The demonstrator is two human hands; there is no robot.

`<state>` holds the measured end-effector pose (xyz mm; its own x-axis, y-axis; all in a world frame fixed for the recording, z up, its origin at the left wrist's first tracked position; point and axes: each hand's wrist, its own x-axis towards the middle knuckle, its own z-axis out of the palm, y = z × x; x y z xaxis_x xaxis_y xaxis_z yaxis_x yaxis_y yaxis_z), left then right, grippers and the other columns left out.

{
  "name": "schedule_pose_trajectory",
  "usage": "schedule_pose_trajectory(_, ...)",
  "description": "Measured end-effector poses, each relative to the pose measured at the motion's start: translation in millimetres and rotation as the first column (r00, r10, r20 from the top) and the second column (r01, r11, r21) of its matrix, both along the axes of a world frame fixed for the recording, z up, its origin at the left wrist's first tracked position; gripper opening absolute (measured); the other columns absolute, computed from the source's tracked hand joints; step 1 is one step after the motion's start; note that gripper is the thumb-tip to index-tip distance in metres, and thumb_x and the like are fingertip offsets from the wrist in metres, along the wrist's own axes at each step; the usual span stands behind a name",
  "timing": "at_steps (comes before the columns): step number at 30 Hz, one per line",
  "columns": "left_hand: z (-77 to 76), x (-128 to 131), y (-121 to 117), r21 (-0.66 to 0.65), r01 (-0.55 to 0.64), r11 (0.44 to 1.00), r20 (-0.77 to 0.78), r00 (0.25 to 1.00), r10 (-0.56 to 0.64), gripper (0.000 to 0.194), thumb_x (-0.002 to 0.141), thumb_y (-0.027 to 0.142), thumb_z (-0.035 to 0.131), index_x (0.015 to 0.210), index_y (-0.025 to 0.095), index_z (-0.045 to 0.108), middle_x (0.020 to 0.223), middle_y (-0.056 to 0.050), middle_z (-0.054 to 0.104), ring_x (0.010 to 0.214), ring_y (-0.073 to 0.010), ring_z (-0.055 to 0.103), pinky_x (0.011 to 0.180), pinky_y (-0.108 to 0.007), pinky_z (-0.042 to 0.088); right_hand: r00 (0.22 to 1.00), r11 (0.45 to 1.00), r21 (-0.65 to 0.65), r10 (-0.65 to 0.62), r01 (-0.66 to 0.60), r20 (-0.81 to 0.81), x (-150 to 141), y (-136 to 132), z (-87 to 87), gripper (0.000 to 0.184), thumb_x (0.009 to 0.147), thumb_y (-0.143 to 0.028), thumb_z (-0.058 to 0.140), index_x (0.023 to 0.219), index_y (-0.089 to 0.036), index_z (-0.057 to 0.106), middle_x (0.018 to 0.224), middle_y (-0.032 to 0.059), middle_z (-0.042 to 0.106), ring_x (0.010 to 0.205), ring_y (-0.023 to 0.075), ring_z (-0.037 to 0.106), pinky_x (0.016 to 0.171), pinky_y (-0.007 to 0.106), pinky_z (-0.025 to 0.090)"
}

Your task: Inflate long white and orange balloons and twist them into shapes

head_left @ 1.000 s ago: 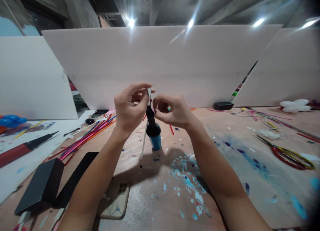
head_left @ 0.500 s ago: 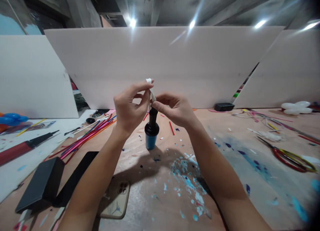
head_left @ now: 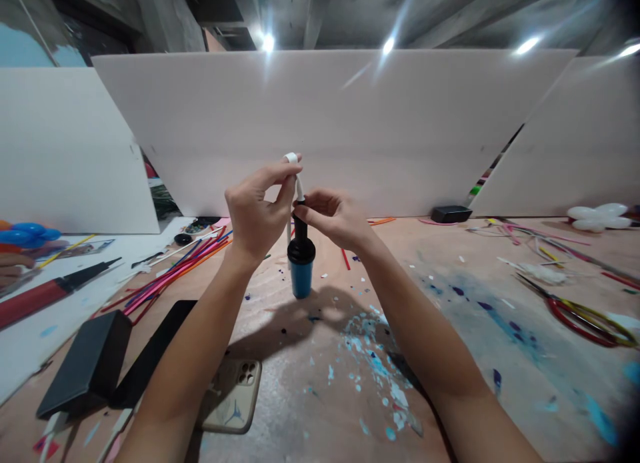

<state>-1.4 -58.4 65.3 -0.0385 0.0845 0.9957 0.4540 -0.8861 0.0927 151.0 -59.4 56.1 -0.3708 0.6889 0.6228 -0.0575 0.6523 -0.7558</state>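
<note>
A small blue pump with a black top and nozzle (head_left: 301, 259) stands upright on the paint-spattered table (head_left: 350, 396). My left hand (head_left: 257, 213) pinches the rolled mouth of a thin white balloon (head_left: 295, 176) just above the nozzle. My right hand (head_left: 333, 216) is closed at the nozzle tip, its fingers on the lower part of the same balloon. Both hands hover above the table, touching each other over the pump.
Long coloured balloons (head_left: 170, 276) lie at the left beside a red and black hand pump (head_left: 50, 289). A phone (head_left: 233, 396) and a black box (head_left: 83, 366) sit near my left forearm. Scissors (head_left: 585, 313) lie right. White boards (head_left: 320, 129) wall the back.
Both hands have shifted slightly left and the balloon's mouth has risen above the nozzle. The blue pump now stands upright a little further left. Another person's hand has appeared at the far left edge.
</note>
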Motion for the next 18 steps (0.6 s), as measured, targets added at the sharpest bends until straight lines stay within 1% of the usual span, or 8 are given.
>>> schedule_pose_trajectory(3, 0.4, -0.6, 2.1, -0.034, 0.016, 0.999, 0.017, 1.0, -0.015, 0.021, 0.086, 0.011, 0.06, 0.098, 0.024, 0.071, 0.105, -0.002, 0.075, 0.098, -0.0163, 0.072, 0.084, -0.026, 0.061, 1.0, 1.0, 0.016, 0.005, -0.005, -0.004, -5.0, -0.2, -2.1, 0.028, 0.078, -0.042, 0.073, 0.083, -0.016, 0.065, 0.077, 0.0009, 0.066, 0.074, 0.0129, 0.064, 0.076, 0.03, 0.055)
schedule_pose_trajectory(5, 0.7, -1.1, 2.9, -0.054, 0.027, 0.998, 0.025, 0.999, -0.026, 0.02, 0.086, 0.012, 0.06, 0.098, 0.024, 0.071, 0.104, -0.002, 0.075, 0.098, -0.0167, 0.072, 0.083, -0.026, 0.061, 0.999, 1.0, 0.014, 0.016, -0.016, -0.033, -7.9, -0.1, -3.2, 0.029, 0.079, -0.042, 0.072, 0.092, -0.017, 0.066, 0.082, 0.0017, 0.069, 0.077, 0.0136, 0.066, 0.077, 0.031, 0.055)
schedule_pose_trajectory(7, 0.8, -1.8, 3.1, -0.062, 0.035, 0.997, 0.026, 0.999, -0.034, 0.018, 0.086, 0.013, 0.061, 0.098, 0.024, 0.071, 0.104, -0.002, 0.075, 0.099, -0.0169, 0.071, 0.083, -0.026, 0.061, 0.994, 0.999, 0.004, 0.053, -0.053, -0.097, -10.0, 0.0, -3.5, 0.031, 0.08, -0.043, 0.072, 0.099, -0.019, 0.065, 0.086, 0.0024, 0.071, 0.08, 0.0145, 0.068, 0.078, 0.032, 0.056)
schedule_pose_trajectory(10, 0.8, -3.1, 2.7, -0.065, 0.039, 0.997, 0.016, 0.999, -0.038, 0.019, 0.087, 0.014, 0.061, 0.099, 0.023, 0.071, 0.106, -0.002, 0.075, 0.1, -0.0168, 0.071, 0.083, -0.025, 0.061, 0.985, 0.996, 0.001, 0.093, -0.094, -0.146, -10.1, -0.1, -2.2, 0.031, 0.079, -0.044, 0.073, 0.097, -0.02, 0.067, 0.09, 0.0029, 0.073, 0.086, 0.0151, 0.069, 0.082, 0.031, 0.057)
schedule_pose_trajectory(14, 0.8, -3.8, 2.1, -0.057, 0.048, 0.997, 0.034, 0.998, -0.046, 0.018, 0.088, 0.015, 0.06, 0.1, 0.024, 0.071, 0.108, -0.001, 0.074, 0.102, -0.0171, 0.07, 0.084, -0.027, 0.061, 0.989, 0.995, -0.02, 0.099, -0.102, -0.106, -4.8, 0.2, 0.2, 0.029, 0.078, -0.042, 0.075, 0.095, -0.019, 0.07, 0.091, 0.0033, 0.073, 0.089, 0.0151, 0.069, 0.086, 0.032, 0.056)
schedule_pose_trajectory(18, 4.9, -5.2, -1.2, -0.017, 0.069, 0.997, 0.114, 0.991, -0.067, 0.017, 0.09, 0.016, 0.06, 0.101, 0.025, 0.07, 0.108, 0.001, 0.074, 0.105, -0.0173, 0.07, 0.089, -0.031, 0.061, 0.995, 0.994, -0.044, 0.098, -0.099, -0.033, -0.7, -0.3, 0.3, 0.028, 0.078, -0.038, 0.075, 0.096, -0.017, 0.07, 0.092, 0.0041, 0.072, 0.086, 0.0148, 0.068, 0.084, 0.032, 0.056)
